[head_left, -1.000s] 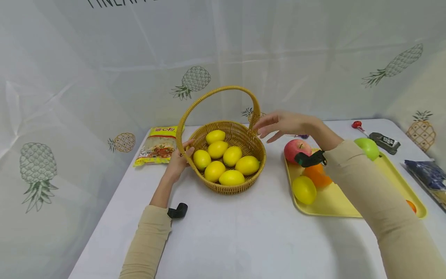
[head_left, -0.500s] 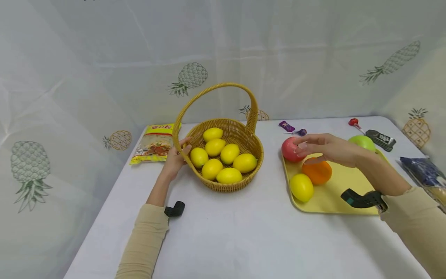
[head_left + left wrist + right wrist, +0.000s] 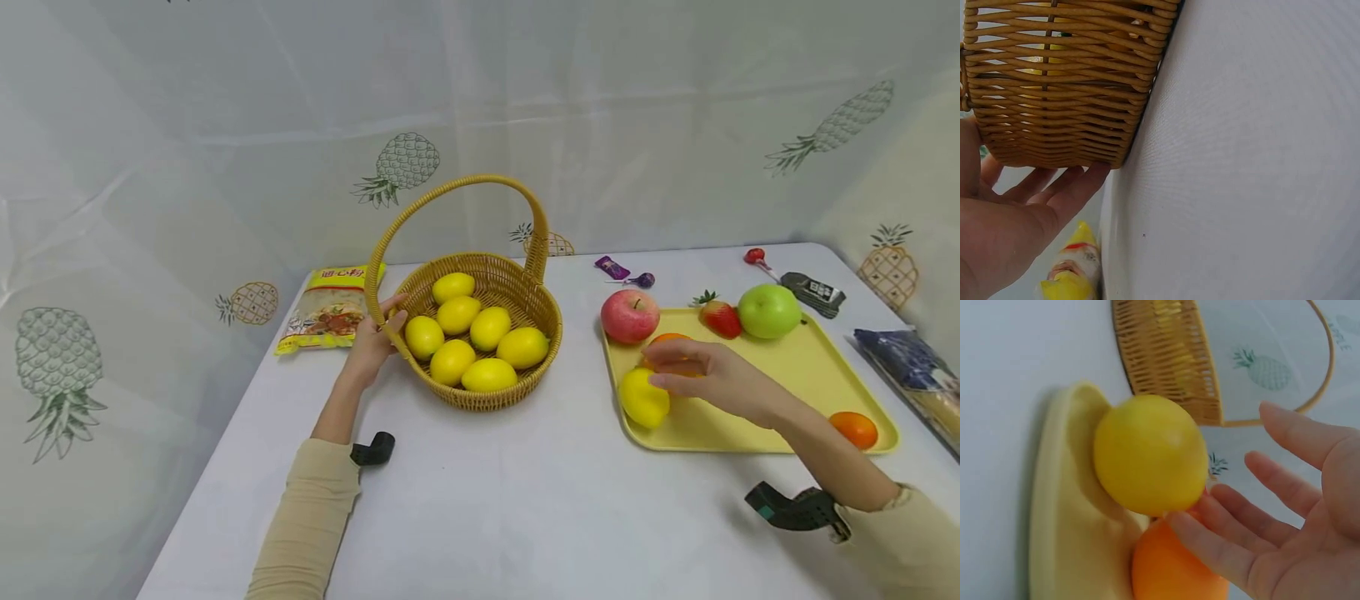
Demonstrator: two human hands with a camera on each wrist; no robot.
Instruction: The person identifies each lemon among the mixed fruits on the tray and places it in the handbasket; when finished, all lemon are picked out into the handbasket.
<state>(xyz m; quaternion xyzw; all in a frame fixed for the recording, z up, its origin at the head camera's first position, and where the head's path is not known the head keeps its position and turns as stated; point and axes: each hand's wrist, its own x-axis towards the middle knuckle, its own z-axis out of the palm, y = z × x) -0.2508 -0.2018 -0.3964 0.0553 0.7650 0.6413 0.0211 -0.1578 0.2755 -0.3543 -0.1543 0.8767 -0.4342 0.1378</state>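
A wicker basket (image 3: 480,402) with a tall handle holds several lemons (image 3: 452,362). My left hand (image 3: 370,343) grips its left side, thumb at the rim beside the handle's foot; in the left wrist view the fingers (image 3: 1079,189) lie along the outer wall. On the yellow tray (image 3: 795,375), my right hand (image 3: 720,379) hovers with parted fingers at a lemon (image 3: 643,400) in the near left corner. An orange (image 3: 670,338) is partly hidden behind that hand. In the right wrist view, the fingertips are right by the lemon (image 3: 1150,453), above the orange (image 3: 1175,569).
The tray also bears a red apple (image 3: 630,317), a strawberry (image 3: 722,319), a green apple (image 3: 768,312) and a small orange fruit (image 3: 853,430). Lollipops (image 3: 643,280), wrapped sweets (image 3: 612,267) and a dark packet (image 3: 813,293) lie behind it. A noodle bag (image 3: 330,308) sits left.
My right hand has moved from the basket's right rim over to the tray, then down toward the lemon. The left hand stays at the basket; the view has shifted slightly.
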